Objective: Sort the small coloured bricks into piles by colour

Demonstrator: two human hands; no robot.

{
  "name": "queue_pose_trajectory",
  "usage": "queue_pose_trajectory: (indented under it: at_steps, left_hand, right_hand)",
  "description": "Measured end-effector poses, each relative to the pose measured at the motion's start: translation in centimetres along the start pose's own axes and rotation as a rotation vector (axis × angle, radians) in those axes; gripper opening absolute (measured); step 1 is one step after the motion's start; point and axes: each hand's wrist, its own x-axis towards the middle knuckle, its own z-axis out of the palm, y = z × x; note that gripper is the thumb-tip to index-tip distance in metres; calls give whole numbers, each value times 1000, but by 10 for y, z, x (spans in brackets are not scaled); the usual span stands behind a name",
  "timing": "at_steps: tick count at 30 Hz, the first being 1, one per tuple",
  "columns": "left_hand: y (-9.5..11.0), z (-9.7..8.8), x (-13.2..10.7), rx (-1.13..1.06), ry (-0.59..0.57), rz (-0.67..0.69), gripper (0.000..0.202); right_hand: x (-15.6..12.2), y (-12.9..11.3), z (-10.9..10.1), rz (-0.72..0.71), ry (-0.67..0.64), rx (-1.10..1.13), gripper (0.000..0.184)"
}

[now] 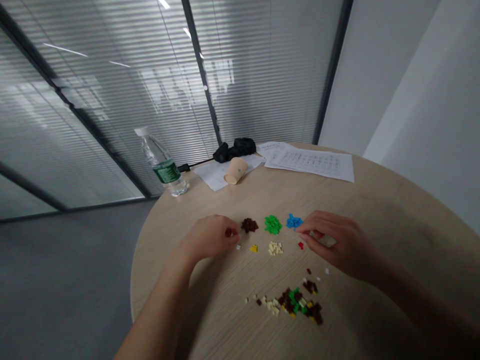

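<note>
My left hand (pixel 213 235) is curled into a pinch just above a tiny white brick (pixel 238 247), beside the dark brown brick pile (pixel 249 225). Whatever its fingertips hold, if anything, is too small to make out. At the right edge of the blue brick pile (pixel 294 221), the thumb and fingers of my right hand (pixel 335 240) are pressed together; their contents cannot be made out. Between the hands lie a green pile (pixel 273 225), cream bricks (pixel 275 248), yellow bricks (pixel 254 248) and red bricks (pixel 301 245). Closer to me is a mixed brick heap (pixel 300 303).
A clear water bottle (pixel 165 167) with a green label stands at the table's (pixel 165 227) far left. Near the back lie a tipped paper cup (pixel 236 171), a black bundled item (pixel 243 146) and printed sheets (pixel 311 162). Blinds behind glass rise beyond the edge.
</note>
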Motion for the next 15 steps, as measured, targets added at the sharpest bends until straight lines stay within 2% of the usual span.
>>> queue_pose_trajectory:
  at_steps: [5, 9, 11, 15]
  left_hand:
    - [-2, -1, -2, -40, -88, -71, 22]
    - [-4, 0, -3, -72, -144, -66, 23]
    - [-4, 0, -3, -88, -169, -56, 24]
    - [-3, -1, -3, -116, -190, -51, 24]
  right_hand:
    - [-1, 5, 0, 40, -70, -23, 14]
    - [-6, 12, -4, 162, -366, -83, 13]
    - [-10, 14, -8, 233, -509, -44, 12]
    - [-14, 12, -18, 359, -662, 132, 13]
